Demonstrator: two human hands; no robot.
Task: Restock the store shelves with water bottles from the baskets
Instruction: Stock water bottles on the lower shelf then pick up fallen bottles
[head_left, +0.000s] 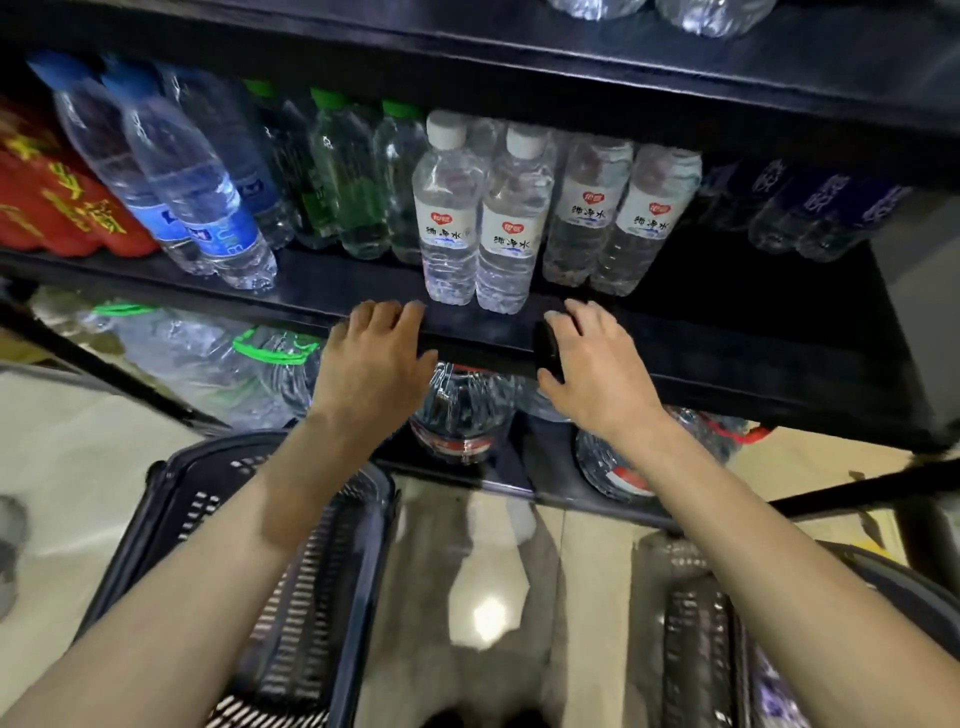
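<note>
Two white-capped water bottles (449, 218) (511, 228) stand at the front of the dark middle shelf (727, 358), with two more of the same label (618, 218) behind them to the right. My left hand (374, 358) rests on the shelf's front edge just left of and below them, fingers laid over the edge, holding no bottle. My right hand (592, 369) lies on the edge to the right, fingers fairly straight. A small black object (548, 348) sits by its thumb; I cannot tell if it is held. Two dark baskets (171, 519) (696, 623) stand on the floor below my arms.
On the same shelf stand blue-labelled bottles (197, 197), green-capped bottles (343, 176), red packs (52, 197) at far left and dark-labelled bottles (821, 213) at right. Large jugs (462, 410) (270, 358) fill the shelf below. A shiny tiled floor (483, 597) lies between the baskets.
</note>
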